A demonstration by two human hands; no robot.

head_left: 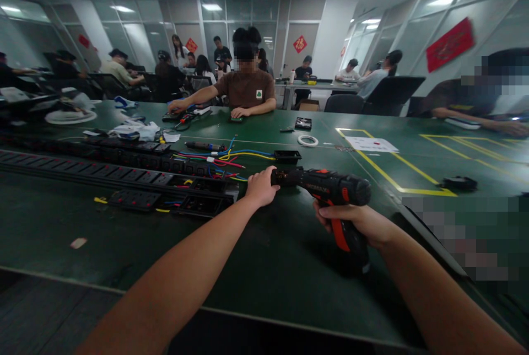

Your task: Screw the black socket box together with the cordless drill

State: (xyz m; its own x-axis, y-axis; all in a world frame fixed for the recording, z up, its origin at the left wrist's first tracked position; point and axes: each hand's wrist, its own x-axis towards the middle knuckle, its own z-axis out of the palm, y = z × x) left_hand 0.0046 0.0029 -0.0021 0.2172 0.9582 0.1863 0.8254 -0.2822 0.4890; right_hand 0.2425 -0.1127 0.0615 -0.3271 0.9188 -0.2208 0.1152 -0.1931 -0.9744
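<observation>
Cordless drill [339,187] held level between two hands over the green table [268,283]

At the far left, a white coil [71,117] lies on the tabletop, with crumpled plastic bags [138,131] to its right. Nearer the person, a long black socket strip [82,167] with red marks runs along the table. In front of it sit a short black socket panel [134,199] and, just beside that, an open black frame [200,204]. Across the table, a co-worker in a brown T-shirt [246,90] has both forearms over the surface, one hand on a small green item [237,119]. A dark cylindrical tool [205,146] lies beyond the strip, and coloured wires [248,154] lead right to a small black housing [288,155].

Near the middle, the left hand [263,187] is closed around a dark piece at the drill's front end; how the two join is too dark to tell. The drill lies just right of it, above the table, nose pointing left and handle slanting down. The right hand [351,220] is wrapped around that handle, fingers curled at its upper front.

Beyond the drill rest a white ring [308,140] and a black box [303,123]. Farther right, a printed sheet [372,144] overlaps a yellow outline [407,191], and a black object [459,183] sits near its corner. Another co-worker [467,102] leans at the right edge.
</observation>
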